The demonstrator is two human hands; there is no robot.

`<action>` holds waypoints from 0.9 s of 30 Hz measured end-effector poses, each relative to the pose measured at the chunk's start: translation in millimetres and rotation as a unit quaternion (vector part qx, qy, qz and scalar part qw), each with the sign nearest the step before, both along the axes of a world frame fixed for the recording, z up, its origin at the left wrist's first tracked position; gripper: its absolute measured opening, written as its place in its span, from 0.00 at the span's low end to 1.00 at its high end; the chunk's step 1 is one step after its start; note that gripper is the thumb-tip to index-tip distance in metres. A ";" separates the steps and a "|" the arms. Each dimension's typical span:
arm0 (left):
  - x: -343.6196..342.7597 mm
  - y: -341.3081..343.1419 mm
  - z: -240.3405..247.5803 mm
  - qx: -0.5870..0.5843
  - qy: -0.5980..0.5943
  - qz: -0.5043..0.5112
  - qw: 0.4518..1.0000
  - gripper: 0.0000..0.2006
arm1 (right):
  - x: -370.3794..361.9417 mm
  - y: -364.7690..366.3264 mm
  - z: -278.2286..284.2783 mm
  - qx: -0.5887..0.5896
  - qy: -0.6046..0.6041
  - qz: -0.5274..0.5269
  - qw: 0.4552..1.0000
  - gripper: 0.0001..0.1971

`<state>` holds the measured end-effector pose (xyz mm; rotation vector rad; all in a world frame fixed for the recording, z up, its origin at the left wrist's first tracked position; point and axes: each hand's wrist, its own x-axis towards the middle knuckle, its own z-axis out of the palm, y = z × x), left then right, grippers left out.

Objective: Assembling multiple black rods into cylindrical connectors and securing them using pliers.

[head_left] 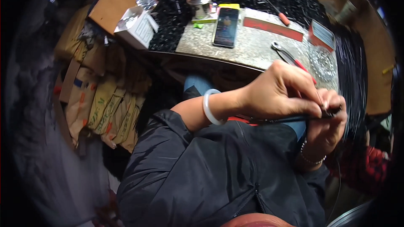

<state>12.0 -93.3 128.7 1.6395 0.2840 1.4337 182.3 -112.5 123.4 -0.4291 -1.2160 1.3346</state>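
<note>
Here, your left hand [280, 94] and right hand [327, 117] pinch a thin black cord-like strand [290, 120] on your side of the red-handled metal pliers [289, 55]; likely light, springy and slick, it should handle best gripped near its end.

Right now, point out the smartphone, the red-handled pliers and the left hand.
Smartphone [226, 28]: head view, middle of the screen.
Red-handled pliers [299, 64]: head view, on a red handle.
Left hand [277, 91]: head view, back of the hand.

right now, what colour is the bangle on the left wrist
The bangle is pale bluish white, best seen in the head view.
</note>
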 end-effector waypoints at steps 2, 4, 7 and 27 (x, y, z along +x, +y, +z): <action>-6.0 -9.4 -0.3 -0.010 -0.004 -0.004 1.000 0.07 | -6.7 -0.6 -2.3 -0.016 0.017 0.027 0.999 0.22; -15.7 -17.8 -8.8 -0.018 0.001 0.036 0.999 0.09 | -5.0 0.1 -7.1 -0.036 0.013 0.025 0.999 0.25; -53.4 -7.7 -35.5 0.004 0.133 0.237 0.962 0.07 | 7.3 6.1 -3.1 -0.023 0.060 0.042 0.997 0.23; -282.7 64.8 -127.6 -0.102 0.602 0.601 0.515 0.13 | 8.2 31.9 -6.9 -0.038 0.066 0.106 0.991 0.12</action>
